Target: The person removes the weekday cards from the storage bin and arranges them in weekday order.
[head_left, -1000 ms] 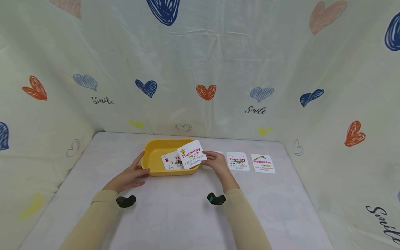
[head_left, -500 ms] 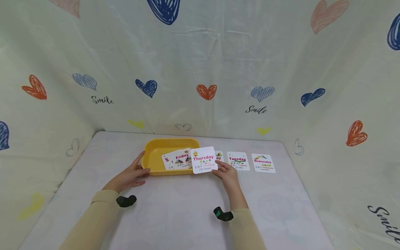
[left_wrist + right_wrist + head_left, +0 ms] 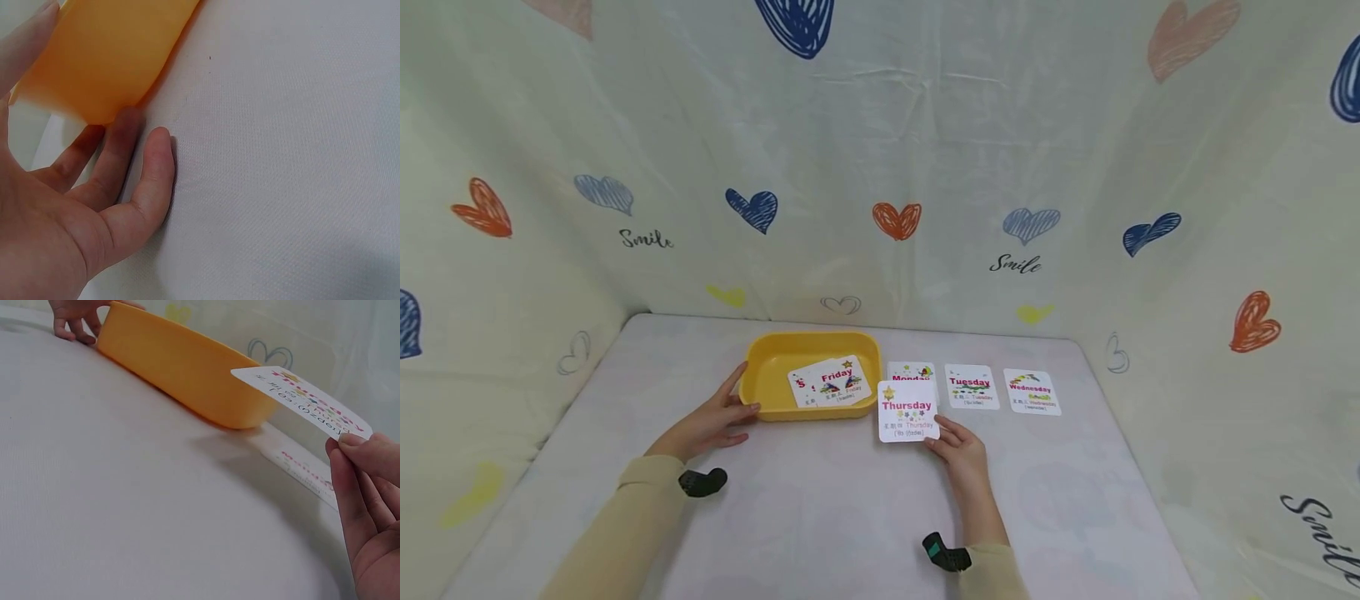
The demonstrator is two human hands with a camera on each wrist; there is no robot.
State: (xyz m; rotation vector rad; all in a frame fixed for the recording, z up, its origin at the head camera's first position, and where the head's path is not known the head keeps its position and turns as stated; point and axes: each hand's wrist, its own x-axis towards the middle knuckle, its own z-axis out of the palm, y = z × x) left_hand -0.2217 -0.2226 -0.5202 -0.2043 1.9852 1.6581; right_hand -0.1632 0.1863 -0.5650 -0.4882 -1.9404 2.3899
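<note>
At the left end of a yellow plastic tray (image 3: 760, 367), my left hand (image 3: 711, 425) holds the rim and side, one digit on the rim and others low against the wall. The left wrist view shows these fingers (image 3: 156, 165) near the table. My right hand (image 3: 962, 454) pinches a white "Thursday" card (image 3: 908, 412) by its right edge, between thumb and fingers. The right wrist view shows this card (image 3: 306, 403) raised and tilted above the table. It partly covers the "Monday" card (image 3: 912, 369) in the head view. Inside the tray lie a "Friday" card (image 3: 842, 382) and another overlapped card (image 3: 801, 387).
To the right of "Monday", a "Tuesday" card (image 3: 972, 387) and a "Wednesday" card (image 3: 1032, 392) lie in a row. All stand on a white-covered table (image 3: 820, 517). A curtain (image 3: 820, 142) printed with hearts hangs behind and at both sides.
The Thursday card has come out from over the tray, moving right and nearer to me in my right hand. The Friday card is uncovered. My left hand stays at the tray.
</note>
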